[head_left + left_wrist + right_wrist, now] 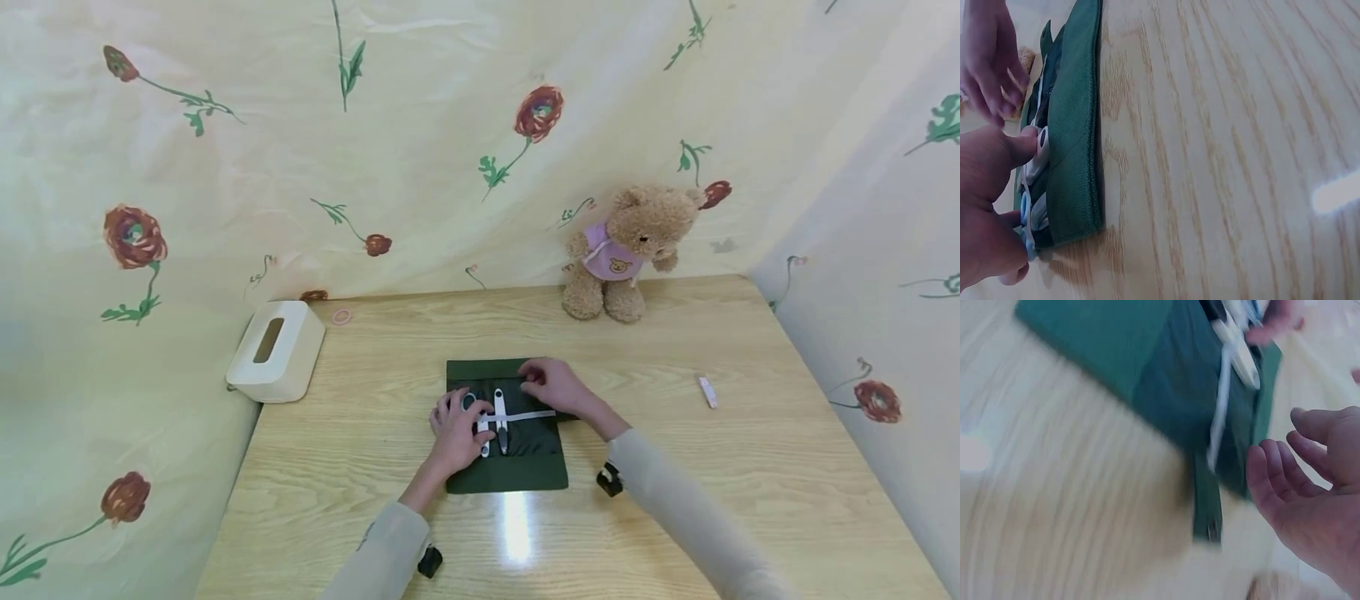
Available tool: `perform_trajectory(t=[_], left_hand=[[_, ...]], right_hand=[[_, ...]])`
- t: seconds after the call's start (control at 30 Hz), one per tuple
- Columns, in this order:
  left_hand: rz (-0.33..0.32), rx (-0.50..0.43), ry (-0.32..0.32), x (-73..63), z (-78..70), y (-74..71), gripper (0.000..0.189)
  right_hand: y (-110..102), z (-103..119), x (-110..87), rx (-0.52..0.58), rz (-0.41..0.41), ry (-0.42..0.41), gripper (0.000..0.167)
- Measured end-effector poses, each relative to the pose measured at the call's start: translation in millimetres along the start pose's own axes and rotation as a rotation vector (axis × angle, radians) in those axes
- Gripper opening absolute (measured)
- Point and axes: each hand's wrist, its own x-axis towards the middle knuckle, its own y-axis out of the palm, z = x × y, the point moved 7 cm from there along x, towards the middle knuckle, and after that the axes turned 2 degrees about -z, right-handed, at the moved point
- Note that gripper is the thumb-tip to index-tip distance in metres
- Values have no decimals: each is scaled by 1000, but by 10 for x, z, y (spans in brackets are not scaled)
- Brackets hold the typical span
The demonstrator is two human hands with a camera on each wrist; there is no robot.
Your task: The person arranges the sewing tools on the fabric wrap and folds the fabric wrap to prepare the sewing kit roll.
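An unrolled dark green fabric tool pouch (506,473) lies on the table, with a white elastic band (534,414) across it. Under the band sits a white tool with a dark grey end (500,408). To its left are another white tool (484,448) and a bluish ring handle (468,401). My left hand (455,433) rests over these left-hand tools, its thumb touching a white tool's end (1041,147) in the left wrist view. Above the pouch's upper right part hovers my right hand (555,385), loosely bent fingers holding nothing. A green strap with a snap (1208,512) sticks out sideways.
A white tissue box (296,367) stands at the table's left edge, a pink ring (341,317) behind it. At the back right a teddy bear (622,250) leans by the floral wall covering. A small white and pink item (707,392) lies to the right.
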Motion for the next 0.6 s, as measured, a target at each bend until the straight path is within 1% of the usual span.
perform_trajectory(t=[0.1,0.17,0.27,0.37,0.47,0.53,0.6], left_hand=[[-50,-11,51,9,-47,-50,27],[-78,-16,96,22,-100,-80,24],[-98,-21,149,45,-176,-100,19],[-73,-27,148,65,-196,-77,17],[-49,-24,133,80,-182,-39,17],[-41,-17,126,83,-174,-22,17],[-38,-14,125,85,-177,-12,17]], right_hand=[[-359,-155,-145,-4,-114,-10,21],[-633,-310,-284,-24,-184,14,22],[-1038,-553,-527,-74,-262,91,24],[-1372,-765,-767,-129,-320,152,25],[-1626,-922,-964,-182,-360,195,25],[-1753,-1033,-1073,-206,-370,233,25],[-1857,-1142,-1181,-229,-359,282,27]])
